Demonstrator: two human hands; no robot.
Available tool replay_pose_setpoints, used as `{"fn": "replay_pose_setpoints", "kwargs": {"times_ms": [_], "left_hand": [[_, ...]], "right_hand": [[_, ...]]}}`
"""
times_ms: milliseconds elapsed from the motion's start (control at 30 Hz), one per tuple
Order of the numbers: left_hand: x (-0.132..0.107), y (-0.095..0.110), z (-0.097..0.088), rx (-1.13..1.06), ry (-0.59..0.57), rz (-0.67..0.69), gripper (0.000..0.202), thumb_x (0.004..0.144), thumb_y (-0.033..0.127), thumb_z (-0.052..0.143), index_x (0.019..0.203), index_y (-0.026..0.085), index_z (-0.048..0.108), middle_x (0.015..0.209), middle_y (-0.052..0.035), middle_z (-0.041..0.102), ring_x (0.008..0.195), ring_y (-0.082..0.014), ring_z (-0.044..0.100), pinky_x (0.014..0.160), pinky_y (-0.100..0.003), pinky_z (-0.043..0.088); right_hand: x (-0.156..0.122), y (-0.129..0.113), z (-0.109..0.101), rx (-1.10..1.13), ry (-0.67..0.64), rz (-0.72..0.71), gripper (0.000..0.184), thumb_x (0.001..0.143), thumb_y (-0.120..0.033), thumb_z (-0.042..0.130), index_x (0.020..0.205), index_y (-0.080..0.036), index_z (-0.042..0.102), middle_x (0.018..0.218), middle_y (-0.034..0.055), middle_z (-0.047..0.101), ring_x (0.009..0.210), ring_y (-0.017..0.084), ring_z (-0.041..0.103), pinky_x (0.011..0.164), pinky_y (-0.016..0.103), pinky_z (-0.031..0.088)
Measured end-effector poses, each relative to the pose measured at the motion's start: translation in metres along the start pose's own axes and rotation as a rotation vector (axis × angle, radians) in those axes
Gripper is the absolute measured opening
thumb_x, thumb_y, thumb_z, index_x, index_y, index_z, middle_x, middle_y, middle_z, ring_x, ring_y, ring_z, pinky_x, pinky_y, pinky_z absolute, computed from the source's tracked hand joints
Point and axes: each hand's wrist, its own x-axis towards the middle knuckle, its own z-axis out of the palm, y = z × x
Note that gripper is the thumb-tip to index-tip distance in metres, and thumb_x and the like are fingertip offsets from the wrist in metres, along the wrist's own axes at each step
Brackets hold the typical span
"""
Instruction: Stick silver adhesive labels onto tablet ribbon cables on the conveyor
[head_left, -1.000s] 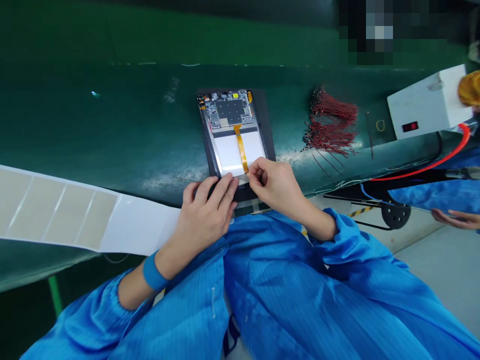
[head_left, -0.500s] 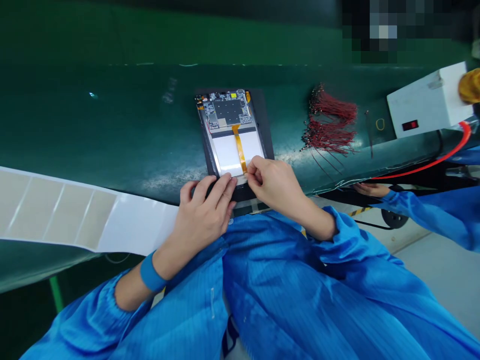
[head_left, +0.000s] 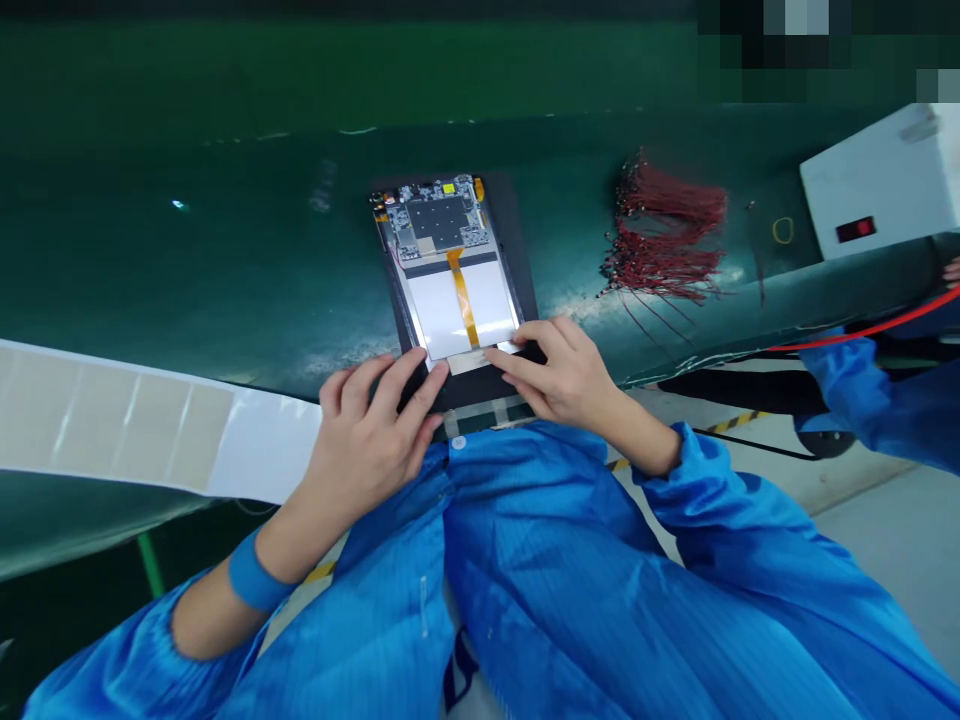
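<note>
Dark green table fills the upper half of the frame, with its near edge running across the middle. At the centre lies an opened tablet on a black mat; its circuit board is at the far end, a white panel nearer, and an orange ribbon cable runs down the panel.

At the near end of the tablet, the left hand rests with fingers spread flat on the black mat, gripping nothing. Just right of it, the right hand is also open, its fingertips pressing on the lower edge of the tablet beside a small white strip.

A bundle of red wires lies at the right of the tablet. A white box stands at the upper right. A long white sheet crosses the left side. Another person's blue sleeve shows at the right edge.
</note>
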Motion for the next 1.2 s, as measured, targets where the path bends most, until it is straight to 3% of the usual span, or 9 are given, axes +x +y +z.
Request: {"fn": "replay_pose_setpoints", "kwargs": {"times_ms": [133, 267, 400, 500, 633, 733, 900, 1067, 1200], "left_hand": [[0.016, -0.018, -0.028, -0.053, -0.088, 0.017, 0.041, 0.102, 0.031, 0.063, 0.142, 0.023, 0.070, 0.151, -0.0165, 0.061, 0.138, -0.0425, 0.053, 0.106, -0.061, 0.047], [0.080, -0.061, -0.051, 0.001, -0.014, -0.201, 0.030, 0.105, 0.035, 0.056, 0.110, 0.016, 0.079, 0.109, -0.0105, 0.074, 0.106, -0.0304, 0.068, 0.093, -0.050, 0.057], [0.145, -0.102, -0.048, 0.092, -0.102, -0.394, 0.053, 0.109, 0.043, 0.040, 0.116, 0.005, 0.075, 0.101, -0.0046, 0.072, 0.099, -0.0217, 0.071, 0.096, -0.046, 0.056], [0.170, -0.107, -0.040, 0.167, -0.197, -0.418, 0.056, 0.109, 0.045, 0.041, 0.118, 0.003, 0.075, 0.111, -0.0051, 0.074, 0.109, -0.0233, 0.070, 0.099, -0.043, 0.055], [0.176, -0.094, -0.039, 0.193, -0.246, -0.409, 0.051, 0.109, 0.041, 0.040, 0.116, 0.004, 0.076, 0.114, -0.0050, 0.075, 0.111, -0.0222, 0.068, 0.103, -0.043, 0.051], [0.175, -0.086, -0.038, 0.204, -0.247, -0.374, 0.050, 0.108, 0.038, 0.039, 0.116, 0.003, 0.075, 0.114, -0.0092, 0.075, 0.116, -0.0281, 0.067, 0.107, -0.049, 0.047], [0.173, -0.088, -0.028, 0.130, -0.186, -0.359, 0.042, 0.107, 0.041, 0.040, 0.109, 0.017, 0.073, 0.107, -0.0181, 0.073, 0.128, -0.0337, 0.062, 0.105, -0.057, 0.036], [0.174, -0.089, -0.020, 0.048, -0.190, -0.401, 0.047, 0.101, 0.046, 0.045, 0.122, 0.012, 0.069, 0.121, -0.0189, 0.071, 0.122, -0.0318, 0.062, 0.101, -0.052, 0.037], [0.178, -0.091, -0.022, 0.098, -0.204, -0.527, 0.042, 0.098, 0.034, 0.049, 0.123, 0.006, 0.069, 0.120, -0.0149, 0.071, 0.116, -0.0277, 0.067, 0.102, -0.047, 0.041]], "right_hand": [[-0.006, 0.005, 0.010, 0.012, 0.067, 0.043, 0.035, 0.103, -0.029, 0.059, 0.135, -0.031, 0.073, 0.131, 0.0134, 0.061, 0.117, 0.032, 0.053, 0.098, 0.051, 0.044], [-0.005, 0.007, 0.020, 0.071, 0.189, -0.004, 0.030, 0.101, -0.023, 0.061, 0.127, -0.026, 0.076, 0.130, 0.0134, 0.062, 0.122, 0.031, 0.053, 0.101, 0.050, 0.044], [-0.005, 0.010, 0.026, 0.105, 0.235, -0.039, 0.030, 0.100, -0.022, 0.064, 0.127, -0.026, 0.075, 0.136, 0.0140, 0.063, 0.127, 0.032, 0.051, 0.101, 0.051, 0.045], [-0.006, 0.010, 0.027, 0.108, 0.234, -0.048, 0.032, 0.100, -0.022, 0.064, 0.130, -0.026, 0.073, 0.139, 0.0141, 0.064, 0.129, 0.033, 0.051, 0.101, 0.051, 0.045], [-0.005, 0.011, 0.027, 0.107, 0.273, -0.085, 0.029, 0.101, -0.023, 0.063, 0.128, -0.022, 0.073, 0.137, 0.0155, 0.066, 0.127, 0.033, 0.051, 0.098, 0.049, 0.045], [-0.004, 0.012, 0.028, 0.112, 0.274, -0.092, 0.029, 0.102, -0.023, 0.062, 0.128, -0.021, 0.072, 0.136, 0.0154, 0.067, 0.126, 0.032, 0.051, 0.096, 0.049, 0.045], [-0.003, 0.014, 0.029, 0.127, 0.299, -0.115, 0.029, 0.101, -0.023, 0.062, 0.129, -0.021, 0.070, 0.135, 0.0144, 0.066, 0.125, 0.032, 0.052, 0.094, 0.048, 0.045], [-0.002, 0.013, 0.028, 0.138, 0.321, -0.119, 0.026, 0.101, -0.022, 0.063, 0.126, -0.020, 0.071, 0.132, 0.0146, 0.067, 0.123, 0.032, 0.053, 0.093, 0.048, 0.045], [-0.003, 0.014, 0.027, 0.135, 0.309, -0.118, 0.027, 0.101, -0.022, 0.063, 0.127, -0.019, 0.071, 0.134, 0.0147, 0.067, 0.123, 0.032, 0.053, 0.093, 0.048, 0.046]]}}
